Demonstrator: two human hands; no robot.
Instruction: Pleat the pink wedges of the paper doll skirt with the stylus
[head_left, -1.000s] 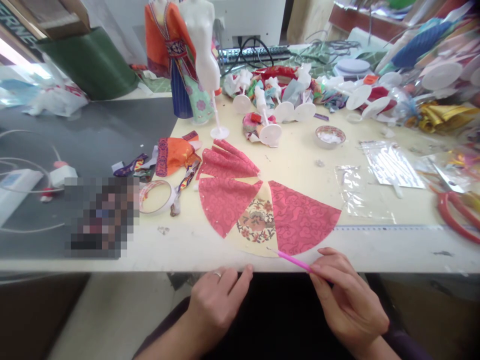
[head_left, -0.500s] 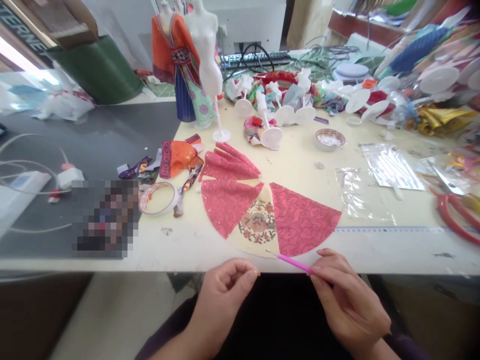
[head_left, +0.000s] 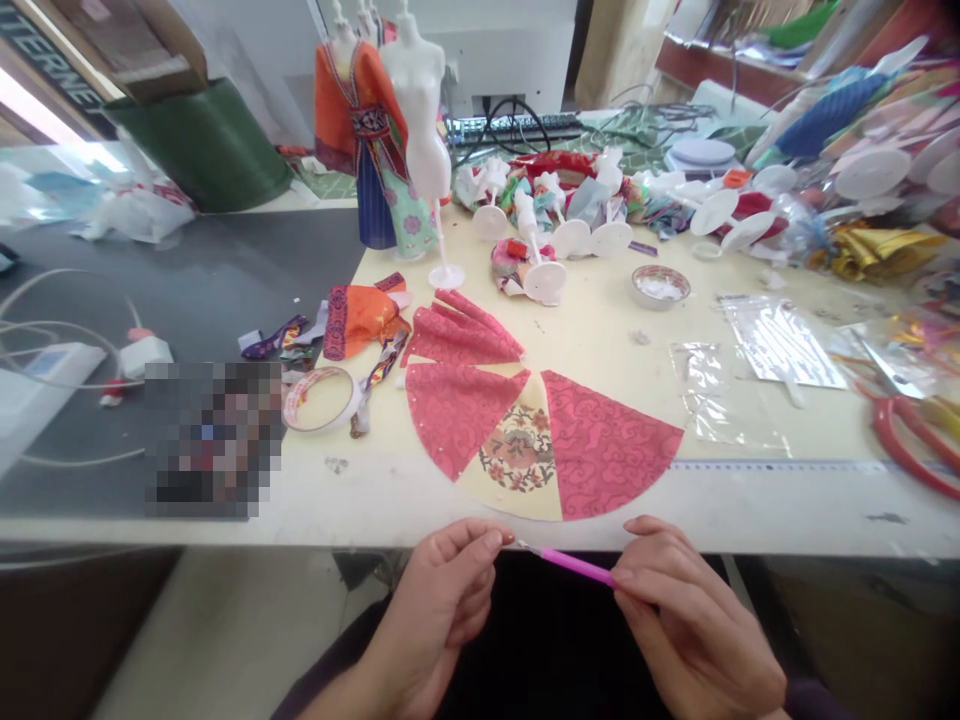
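Cream table [head_left: 585, 330] space is spreading across the room's middle, with a dark mat [head_left: 277, 255] lying at its left and a keyboard [head_left: 517, 128] sitting at the back. Near the front edge, the cloth [head_left: 615, 445] is lying fanned out, its red panels flanking a cream panel [head_left: 517, 447] that is showing a round flower print; the red on the left is bunching into folds toward the back. Just in front of it, the person's two hands are meeting over the dark lap. The right hand [head_left: 694, 620] is pinching a pink tool [head_left: 577, 567] between thumb and fingers, its thin metal tip pointing at the left hand. The left hand [head_left: 442, 605] is pressing thumb and forefinger together right beside that tip; whether something small is sitting between them, I cannot tell. A tape roll [head_left: 321, 400] and an orange garment [head_left: 360, 320] are resting to the left of the cloth, while a ruler [head_left: 810, 467], clear bags [head_left: 727, 400] and red-handled scissors [head_left: 904, 435] are lying to the right. Behind, a small dish [head_left: 660, 288] is holding white bits, and a bare mannequin [head_left: 426, 120] is standing upright beside a dressed one [head_left: 367, 140].
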